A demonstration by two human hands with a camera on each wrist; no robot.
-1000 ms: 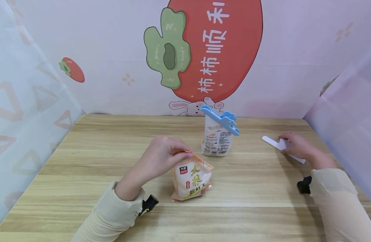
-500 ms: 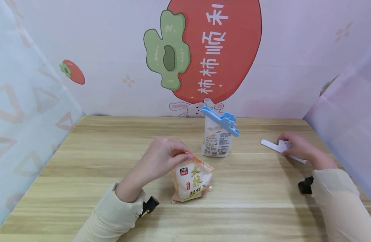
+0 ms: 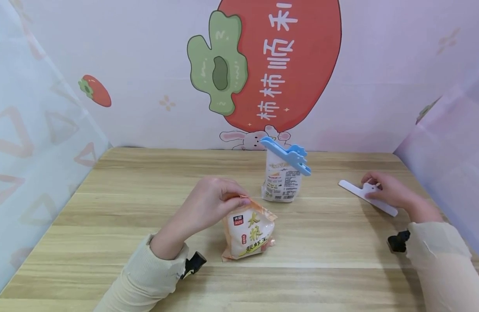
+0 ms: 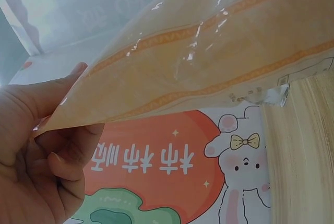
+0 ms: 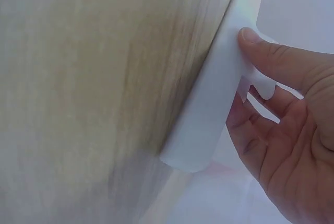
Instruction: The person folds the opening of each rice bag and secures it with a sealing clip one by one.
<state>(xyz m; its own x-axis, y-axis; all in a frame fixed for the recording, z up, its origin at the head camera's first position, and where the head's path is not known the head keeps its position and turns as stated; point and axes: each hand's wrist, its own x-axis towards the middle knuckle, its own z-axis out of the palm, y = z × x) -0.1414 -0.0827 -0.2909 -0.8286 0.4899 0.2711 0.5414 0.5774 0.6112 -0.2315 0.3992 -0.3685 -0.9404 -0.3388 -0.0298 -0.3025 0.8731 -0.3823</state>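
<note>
An orange rice bag (image 3: 248, 229) stands on the wooden table (image 3: 106, 216) near the middle. My left hand (image 3: 213, 201) pinches its folded top edge (image 4: 182, 72) between thumb and fingers. Behind it stands a white bag (image 3: 281, 180) closed by a blue clip (image 3: 287, 155). At the right, my right hand (image 3: 387, 190) grips a white sealing clip (image 3: 366, 198), thumb on its upper side (image 5: 224, 93), lifted just off the table.
Printed panels wall the table on the left, back and right. A black wrist camera mount (image 3: 397, 241) shows by each sleeve. Bare wood lies between the bags and the right hand.
The right hand has closed round the white clip and drawn it slightly right and toward me. The left hand keeps its pinch on the orange bag.
</note>
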